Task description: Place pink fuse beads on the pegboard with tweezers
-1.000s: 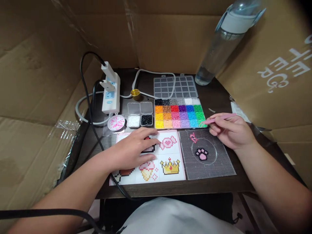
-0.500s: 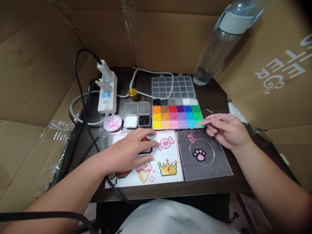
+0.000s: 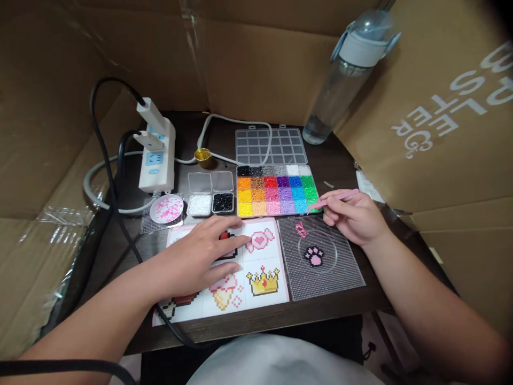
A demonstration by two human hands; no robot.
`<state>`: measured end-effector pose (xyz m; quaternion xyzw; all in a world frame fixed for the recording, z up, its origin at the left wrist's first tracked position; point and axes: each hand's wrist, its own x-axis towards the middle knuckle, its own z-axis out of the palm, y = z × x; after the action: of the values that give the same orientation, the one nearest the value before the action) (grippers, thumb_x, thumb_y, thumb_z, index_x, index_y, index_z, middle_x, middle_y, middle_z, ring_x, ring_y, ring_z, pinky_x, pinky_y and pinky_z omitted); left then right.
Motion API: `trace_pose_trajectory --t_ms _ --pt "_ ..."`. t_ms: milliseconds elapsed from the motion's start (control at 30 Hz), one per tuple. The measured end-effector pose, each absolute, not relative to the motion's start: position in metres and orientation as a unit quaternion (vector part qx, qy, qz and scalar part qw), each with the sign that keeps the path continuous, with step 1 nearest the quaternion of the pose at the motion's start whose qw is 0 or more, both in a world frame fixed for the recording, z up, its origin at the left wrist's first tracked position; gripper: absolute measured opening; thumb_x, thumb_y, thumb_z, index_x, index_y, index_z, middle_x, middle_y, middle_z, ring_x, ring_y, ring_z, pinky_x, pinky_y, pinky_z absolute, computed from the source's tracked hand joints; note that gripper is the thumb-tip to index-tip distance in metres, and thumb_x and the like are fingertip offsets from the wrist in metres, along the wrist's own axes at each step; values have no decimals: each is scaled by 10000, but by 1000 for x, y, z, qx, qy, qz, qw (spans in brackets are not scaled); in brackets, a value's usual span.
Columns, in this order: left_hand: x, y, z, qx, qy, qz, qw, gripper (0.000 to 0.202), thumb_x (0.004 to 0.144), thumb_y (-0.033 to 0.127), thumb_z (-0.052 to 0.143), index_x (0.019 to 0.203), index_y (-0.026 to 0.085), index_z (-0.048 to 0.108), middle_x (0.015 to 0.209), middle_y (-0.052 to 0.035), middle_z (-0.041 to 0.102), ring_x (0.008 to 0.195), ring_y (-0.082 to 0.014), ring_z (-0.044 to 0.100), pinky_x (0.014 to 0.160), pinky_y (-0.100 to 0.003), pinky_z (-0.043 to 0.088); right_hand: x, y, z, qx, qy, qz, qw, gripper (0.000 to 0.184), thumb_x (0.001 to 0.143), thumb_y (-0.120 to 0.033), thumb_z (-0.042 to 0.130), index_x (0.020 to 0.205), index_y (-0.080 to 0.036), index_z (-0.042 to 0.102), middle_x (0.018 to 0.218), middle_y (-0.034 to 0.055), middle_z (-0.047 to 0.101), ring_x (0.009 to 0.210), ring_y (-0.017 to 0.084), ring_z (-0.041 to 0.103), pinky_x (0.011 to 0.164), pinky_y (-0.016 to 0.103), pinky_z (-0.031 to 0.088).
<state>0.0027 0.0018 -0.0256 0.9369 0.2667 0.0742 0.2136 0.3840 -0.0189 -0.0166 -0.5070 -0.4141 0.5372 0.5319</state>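
Note:
My left hand [image 3: 206, 248] lies with fingers spread on a pattern sheet [image 3: 245, 267], which pictures a pink candy, a crown and an ice cream. Held in my right hand [image 3: 356, 216] are pink tweezers [image 3: 332, 200], their tips near the front right corner of the bead box [image 3: 276, 191]. Just below the tips is a clear pegboard [image 3: 344, 275]. On it are a black and pink bead paw [image 3: 313, 256] and a small pink bead piece [image 3: 301, 230]. Whether the tweezers grip a bead is too small to tell.
A white dish of pink and white beads [image 3: 167, 208] stands at left, beside small boxes of white beads [image 3: 199, 205] and black beads [image 3: 223, 202]. Behind are a power strip [image 3: 160, 160], a gold cup [image 3: 203, 157] and a water bottle [image 3: 340, 85]. A black cable [image 3: 124, 230] crosses the sheet.
The view has shifted, so everything sits further left. The tweezer tips have moved slightly from the bead box toward the pegboard's top edge. My left hand stays on the sheet.

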Motion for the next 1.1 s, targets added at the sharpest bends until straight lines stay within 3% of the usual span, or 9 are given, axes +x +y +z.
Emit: trace_pose_trajectory --t_ms 167,267,400,767,967,1100 --pt "3 3 -21 937 271 79 207 472 1083 359 725 1555 354 724 1637 -142 630 1450 -394 639 1209 -583 578 381 -23 -18 -512 -426 489 562 357 706 -530 1062 786 -222 899 824 121 867 478 109 492 444 319 461" --pt "3 3 -18 936 271 68 214 462 1081 355 733 1543 355 732 1626 -134 645 1451 -386 646 1201 -566 589 379 -25 -8 -531 -458 417 578 288 784 -505 1027 827 -244 913 865 113 884 507 141 587 494 347 540" --pt "2 1 -21 933 274 82 219 459 1073 362 750 1532 374 737 1632 -120 645 1459 -371 645 1209 -536 583 366 -19 14 -568 -534 318 539 161 885 -439 967 882 -283 925 852 72 874 563 185 688 556 379 637" --pt "-3 -3 -21 939 271 81 196 539 1040 333 789 1572 354 704 1654 -139 649 1463 -426 657 1184 -607 609 323 9 -15 -584 -520 373 500 249 884 -457 940 846 -214 902 754 78 831 624 205 776 613 369 726" --pt "-3 -5 -22 934 276 97 207 533 1051 355 785 1576 374 700 1660 -116 651 1469 -395 656 1195 -562 605 325 5 -19 -590 -525 366 492 231 903 -446 934 873 -218 914 825 91 861 622 201 785 604 361 728" --pt "-1 -5 -21 938 270 94 196 527 1053 347 773 1575 349 699 1650 -131 655 1448 -414 666 1180 -599 612 324 6 -20 -593 -526 361 490 207 903 -432 932 891 -226 925 846 94 867 615 197 771 605 368 727"
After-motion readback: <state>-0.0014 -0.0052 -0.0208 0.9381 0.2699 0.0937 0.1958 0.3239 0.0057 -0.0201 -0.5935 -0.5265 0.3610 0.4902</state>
